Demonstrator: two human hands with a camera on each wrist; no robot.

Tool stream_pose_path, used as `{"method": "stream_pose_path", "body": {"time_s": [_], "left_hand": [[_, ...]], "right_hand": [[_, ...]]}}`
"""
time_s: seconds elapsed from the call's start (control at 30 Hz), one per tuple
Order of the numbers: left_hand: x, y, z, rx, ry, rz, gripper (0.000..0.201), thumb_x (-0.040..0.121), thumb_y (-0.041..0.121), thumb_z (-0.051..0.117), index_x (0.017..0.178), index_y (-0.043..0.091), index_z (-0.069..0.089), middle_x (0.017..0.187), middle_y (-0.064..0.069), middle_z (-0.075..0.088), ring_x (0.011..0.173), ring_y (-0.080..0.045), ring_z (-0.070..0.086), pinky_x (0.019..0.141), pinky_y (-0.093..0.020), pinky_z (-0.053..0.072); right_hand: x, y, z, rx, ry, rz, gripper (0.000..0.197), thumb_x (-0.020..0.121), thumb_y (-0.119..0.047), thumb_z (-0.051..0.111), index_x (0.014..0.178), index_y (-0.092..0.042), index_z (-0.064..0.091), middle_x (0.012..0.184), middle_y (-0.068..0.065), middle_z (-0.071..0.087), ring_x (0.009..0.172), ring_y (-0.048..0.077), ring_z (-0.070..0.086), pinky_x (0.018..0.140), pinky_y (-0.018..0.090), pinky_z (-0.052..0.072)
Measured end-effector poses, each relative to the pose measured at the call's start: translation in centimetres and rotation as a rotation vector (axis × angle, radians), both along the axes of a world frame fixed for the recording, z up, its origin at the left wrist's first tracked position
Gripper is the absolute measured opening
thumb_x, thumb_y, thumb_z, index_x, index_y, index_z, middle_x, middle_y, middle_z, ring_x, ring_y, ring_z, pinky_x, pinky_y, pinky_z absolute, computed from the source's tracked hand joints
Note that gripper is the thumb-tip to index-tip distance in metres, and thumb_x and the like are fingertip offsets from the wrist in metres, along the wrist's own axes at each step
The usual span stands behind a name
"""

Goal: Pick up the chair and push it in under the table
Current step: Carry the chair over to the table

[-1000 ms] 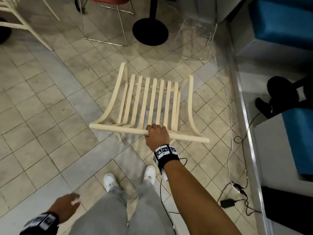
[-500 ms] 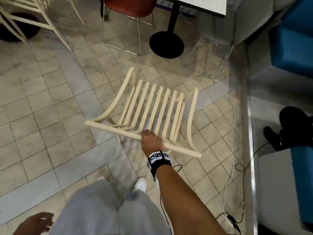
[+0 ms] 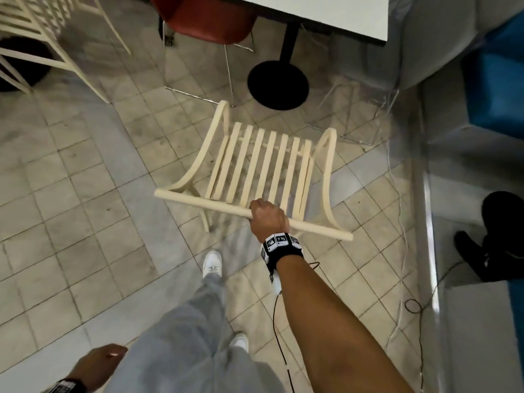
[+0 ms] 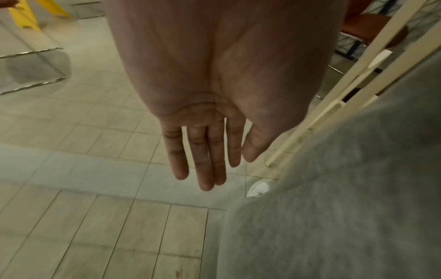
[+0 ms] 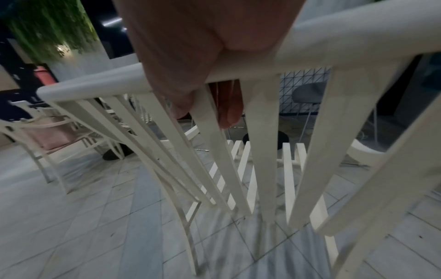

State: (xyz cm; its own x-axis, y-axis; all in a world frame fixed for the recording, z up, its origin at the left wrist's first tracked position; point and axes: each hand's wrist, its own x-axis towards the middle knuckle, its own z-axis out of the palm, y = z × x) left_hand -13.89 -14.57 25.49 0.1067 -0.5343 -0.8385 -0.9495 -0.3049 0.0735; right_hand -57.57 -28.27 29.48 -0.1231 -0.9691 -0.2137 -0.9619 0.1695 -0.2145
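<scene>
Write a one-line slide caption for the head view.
Right hand grips the cream chair by its top rail, facing the white table; left hand hangs free.

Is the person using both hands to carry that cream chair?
No, only the right hand grips the chair; the left hand hangs empty, fingers straight.

A tiled floor (image 3: pixel 85 211) carries a black round pedestal base (image 3: pixel 278 85), thin wire chair legs (image 3: pixel 198 93), and loose cables (image 3: pixel 397 194).
</scene>
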Motion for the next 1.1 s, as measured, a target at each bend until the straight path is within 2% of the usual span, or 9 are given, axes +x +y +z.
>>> {"method": "stream_pose_path", "body": {"time_s": [0.07,0.2,0.33,0.57,0.73,0.83,0.9,0.97,1.1], "left_hand": [[-1.1,-4.0,0.6,0.046,0.025,0.020,0.024,0.096,0.032,0.054,0.111,0.027,0.072,0.124,-0.003,0.069,0.114,-0.021,0.063,0.096,-0.031,0.047],[-2.2,-14.6,0.5,0.035,0.117,0.234,0.017,0.091,0.014,0.061,0.097,0.012,0.076,0.080,-0.002,0.080,0.078,-0.024,0.075,0.068,-0.025,0.050],[-3.2,-22.6,1.0,-0.016,0.192,0.324,0.016,0.094,0.009,0.058,0.098,0.007,0.074,0.082,-0.015,0.079,0.071,-0.028,0.071,0.050,-0.022,0.043],[-6.4,-30.2,1.2,-0.038,0.255,0.435,0.016,0.095,0.007,0.056,0.094,0.006,0.072,0.087,-0.022,0.074,0.070,-0.028,0.064,0.058,-0.027,0.031],[-8.9,-32.1,1.1,-0.031,0.175,0.360,0.016,0.092,0.005,0.059,0.094,0.005,0.075,0.069,-0.009,0.077,0.061,-0.027,0.069,0.045,-0.019,0.043],[-12.1,-33.8,1.3,-0.013,0.139,0.266,0.015,0.088,0.006,0.063,0.089,0.011,0.078,0.070,-0.002,0.079,0.069,-0.027,0.076,0.071,-0.033,0.061],[-14.9,-35.4,1.6,-0.022,0.145,0.195,0.016,0.088,0.012,0.063,0.090,0.018,0.077,0.084,-0.004,0.081,0.081,-0.025,0.076,0.086,-0.039,0.060],[-19.0,-37.8,2.6,-0.122,0.154,0.050,0.016,0.090,0.019,0.060,0.097,0.025,0.074,0.098,-0.002,0.079,0.089,-0.022,0.073,0.087,-0.034,0.055],[-27.4,-43.1,5.6,-0.511,0.280,-0.073,0.027,0.087,0.015,0.065,0.114,0.014,0.065,0.095,-0.005,0.073,0.081,-0.021,0.066,0.078,-0.032,0.051]], "right_hand": [[-1.3,-2.9,0.1,0.028,0.013,-0.021,0.015,0.080,-0.014,0.071,0.091,-0.010,0.062,0.085,0.007,0.065,0.070,0.030,0.063,0.055,0.036,0.048],[-3.9,-9.5,0.5,0.070,0.022,-0.057,0.017,0.082,-0.017,0.069,0.096,-0.011,0.062,0.093,0.006,0.064,0.077,0.030,0.065,0.062,0.038,0.048],[-5.9,-14.7,0.9,0.115,0.030,-0.113,0.021,0.080,-0.013,0.069,0.099,-0.010,0.061,0.097,0.006,0.062,0.081,0.030,0.065,0.072,0.040,0.052],[-8.8,-21.9,1.5,0.136,0.053,-0.101,0.017,0.081,-0.014,0.071,0.097,-0.012,0.064,0.092,0.003,0.062,0.075,0.028,0.067,0.068,0.037,0.051],[-11.4,-25.8,1.7,0.118,0.029,-0.068,0.013,0.082,-0.012,0.068,0.094,-0.013,0.064,0.090,0.001,0.061,0.070,0.027,0.065,0.061,0.035,0.050],[-13.3,-28.1,1.9,0.104,0.010,-0.040,0.011,0.082,-0.010,0.068,0.091,-0.013,0.063,0.088,0.001,0.059,0.064,0.026,0.062,0.058,0.032,0.046],[-14.2,-29.2,1.7,0.083,-0.004,-0.023,0.009,0.083,-0.008,0.066,0.090,-0.013,0.063,0.087,0.001,0.059,0.063,0.026,0.063,0.059,0.033,0.050],[-15.3,-30.5,1.4,0.058,-0.022,-0.020,0.008,0.083,-0.010,0.067,0.090,-0.013,0.063,0.087,0.002,0.059,0.064,0.027,0.064,0.061,0.035,0.053],[-16.8,-32.2,0.8,0.028,-0.123,-0.058,0.018,0.080,-0.024,0.075,0.094,-0.015,0.067,0.091,0.002,0.063,0.077,0.026,0.063,0.071,0.036,0.053]]}}
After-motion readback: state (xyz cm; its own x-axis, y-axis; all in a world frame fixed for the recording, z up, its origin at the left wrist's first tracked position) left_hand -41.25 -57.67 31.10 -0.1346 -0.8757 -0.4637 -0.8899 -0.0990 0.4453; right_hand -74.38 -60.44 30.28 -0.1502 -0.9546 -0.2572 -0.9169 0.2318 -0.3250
